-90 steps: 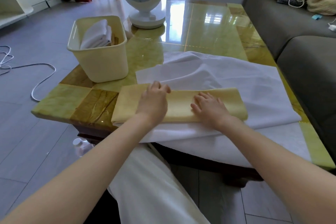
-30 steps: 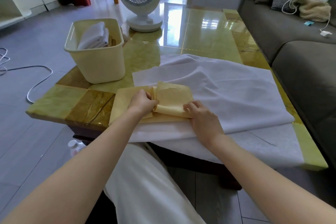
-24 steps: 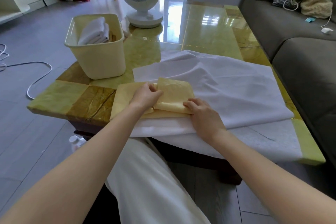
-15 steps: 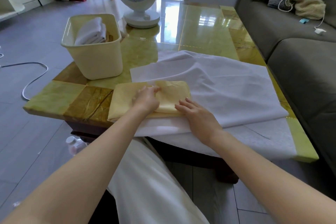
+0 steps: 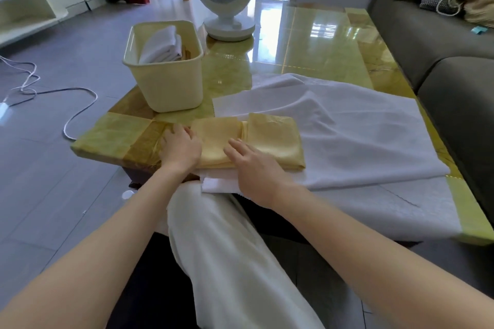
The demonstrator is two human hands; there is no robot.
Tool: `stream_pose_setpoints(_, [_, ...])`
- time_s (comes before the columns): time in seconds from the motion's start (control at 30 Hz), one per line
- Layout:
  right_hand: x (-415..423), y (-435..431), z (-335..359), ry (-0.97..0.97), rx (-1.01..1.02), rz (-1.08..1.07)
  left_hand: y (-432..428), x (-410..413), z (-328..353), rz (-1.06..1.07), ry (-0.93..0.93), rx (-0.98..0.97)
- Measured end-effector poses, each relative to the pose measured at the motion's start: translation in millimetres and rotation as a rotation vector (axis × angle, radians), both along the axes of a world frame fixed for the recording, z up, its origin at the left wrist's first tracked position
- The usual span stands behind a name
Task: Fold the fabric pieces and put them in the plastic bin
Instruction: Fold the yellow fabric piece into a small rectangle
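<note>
At frame centre the folded yellow cloth lies on a white cloth. The left hand rests at its left edge, fingers together; the right hand presses it, fingers spread.

We reach both bare forearms forward from the lower corners, and they converge toward the middle. Our left hand lies palm down, its fingers close together, slightly bent and pointing ahead. Our right hand sits just beside it, also palm down with the wrist straight, its fingers stretched flat and angled toward the left hand.
</note>
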State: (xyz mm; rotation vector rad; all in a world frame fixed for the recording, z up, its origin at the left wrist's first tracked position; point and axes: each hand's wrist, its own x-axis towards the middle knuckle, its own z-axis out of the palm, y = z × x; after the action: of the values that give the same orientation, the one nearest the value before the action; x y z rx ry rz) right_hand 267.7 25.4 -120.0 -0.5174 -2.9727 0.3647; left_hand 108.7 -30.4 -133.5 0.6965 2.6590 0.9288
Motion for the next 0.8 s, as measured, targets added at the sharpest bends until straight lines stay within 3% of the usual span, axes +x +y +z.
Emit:
stream_pose_setpoints(0.27, [-14, -5, -11, -0.153, 0.018, -0.032, -8, -9, 6, 0.023, -0.316, 0.096])
stream_pose_setpoints(0.37, [-17, -2, -7, -0.137, -0.122, -0.084, -9, -6, 11, -0.029, -0.349, 0.125])
stream_pose_setpoints(0.67, [-6, 27, 43, 0.545, -0.946, -0.462, 33, 45, 65, -0.232, -0.240, 0.456])
stream_pose_setpoints(0.8, [24, 58, 57, 0.549, -0.981, -0.612, 62, 78, 67, -0.385, -0.323, 0.448])
